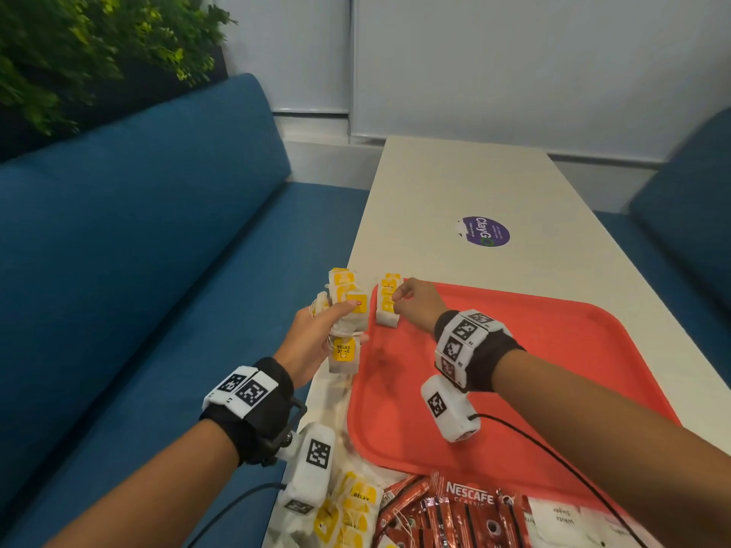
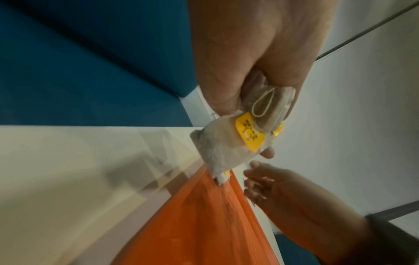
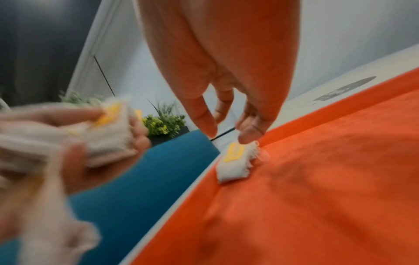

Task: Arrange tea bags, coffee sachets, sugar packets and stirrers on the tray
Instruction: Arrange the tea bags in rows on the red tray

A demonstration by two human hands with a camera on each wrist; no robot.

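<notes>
Several tea bags [image 1: 345,310] sit bunched in the left hand's [image 1: 312,342] curled fingers; right fingers [image 3: 249,132] touch the tray's [image 1: 553,350] stack [image 1: 387,302], grip unclear.

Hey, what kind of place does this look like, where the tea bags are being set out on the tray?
Probably an office pantry or cafe booth. Blue upholstered bench seats flank a long pale table bearing a round purple sticker, with potted greenery behind. A red serving tray and Nescafe sachets fit self-serve drinks.
</notes>
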